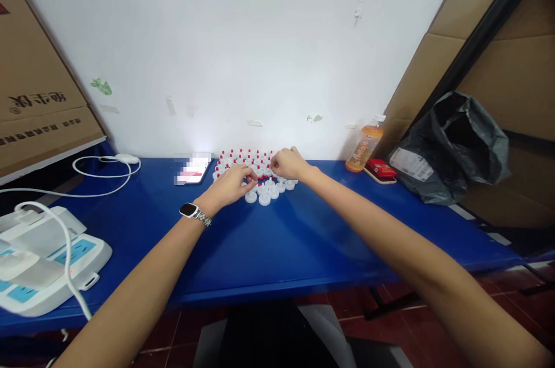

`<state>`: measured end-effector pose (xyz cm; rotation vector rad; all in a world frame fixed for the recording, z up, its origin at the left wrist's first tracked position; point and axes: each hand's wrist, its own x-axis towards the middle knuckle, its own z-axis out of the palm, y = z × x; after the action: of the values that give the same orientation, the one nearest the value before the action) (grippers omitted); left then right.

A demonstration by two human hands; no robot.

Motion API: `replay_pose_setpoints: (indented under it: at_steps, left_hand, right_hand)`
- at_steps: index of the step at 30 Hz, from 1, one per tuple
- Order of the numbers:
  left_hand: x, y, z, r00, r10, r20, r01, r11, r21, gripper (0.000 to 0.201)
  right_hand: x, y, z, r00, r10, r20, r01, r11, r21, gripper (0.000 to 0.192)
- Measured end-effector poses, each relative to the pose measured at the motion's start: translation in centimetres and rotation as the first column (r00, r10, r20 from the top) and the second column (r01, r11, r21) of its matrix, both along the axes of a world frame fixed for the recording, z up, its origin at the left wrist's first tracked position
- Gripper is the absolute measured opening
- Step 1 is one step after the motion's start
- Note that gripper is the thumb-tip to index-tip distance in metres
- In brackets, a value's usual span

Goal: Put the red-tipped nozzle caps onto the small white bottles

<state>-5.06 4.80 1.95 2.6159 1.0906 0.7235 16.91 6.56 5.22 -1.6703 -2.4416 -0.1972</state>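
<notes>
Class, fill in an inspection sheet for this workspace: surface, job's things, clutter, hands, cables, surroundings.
Surface: blue table, glossy.
Job's things: small white caps with red tips, clustered by the wall.
Clutter: orange bottle, red box, phone, grey bag, white device.
Hands: left hand and right hand both on the caps; grip unclear. Watch on left wrist.
Cables: white cable looped at left.
Surroundings: white wall, cardboard boxes.

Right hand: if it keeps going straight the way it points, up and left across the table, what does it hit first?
Probably the white caps with red tips, packed right at the right hand; its fingertips already seem to touch them. Past those, the white wall. Depth is hard to judge.
</notes>
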Motion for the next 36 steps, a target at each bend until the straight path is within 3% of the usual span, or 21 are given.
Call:
replay_pose_setpoints:
  at_steps: [8, 18, 22, 27, 32, 36]
  left_hand:
    - [-0.1, -0.7, 0.8, 1.000, 0.004, 0.021, -0.003, 0.999, -0.049, 0.027]
    - [-0.9, -0.7, 0.8, 1.000, 0.015, 0.027, -0.009, 0.976, -0.217, 0.030]
    - [-1.0, -0.7, 0.8, 0.999, 0.017, 0.033, -0.009, 0.974, -0.226, 0.026]
    - [-1.0, -0.6, 0.7, 0.999, -0.009, 0.035, 0.017, 0.972, -0.234, 0.022]
    - [-1.1, -0.6, 0.7, 0.999, -0.020, 0.045, 0.030, 0.974, -0.223, 0.025]
    - [-2.7, -0.1, 1.0, 0.987, 0.097, 0.127, -0.081, 0.989, -0.124, 0.036]
  right_hand:
    - [-0.8, 1.2, 0.0, 0.989, 0.045, 0.142, -0.042, 0.999, -0.017, 0.022]
    - [1.0, 0.8, -1.7, 0.971, 0.002, -0.239, -0.044, 0.985, -0.169, 0.017]
    - [1.5, -0.6, -2.4, 0.930, 0.009, -0.367, -0.027, 0.999, -0.046, 0.023]
    - [1.0, -3.7, -3.7, 0.817, 0.106, -0.567, -0.017, 0.987, 0.159, 0.017]
    - [0.1, -5.5, -5.0, 0.768, 0.180, -0.615, -0.058, 0.975, 0.213, 0.015]
    - [0.4, -5.7, -5.4, 0.754, 0.180, -0.632, -0.043, 0.973, 0.225, 0.015]
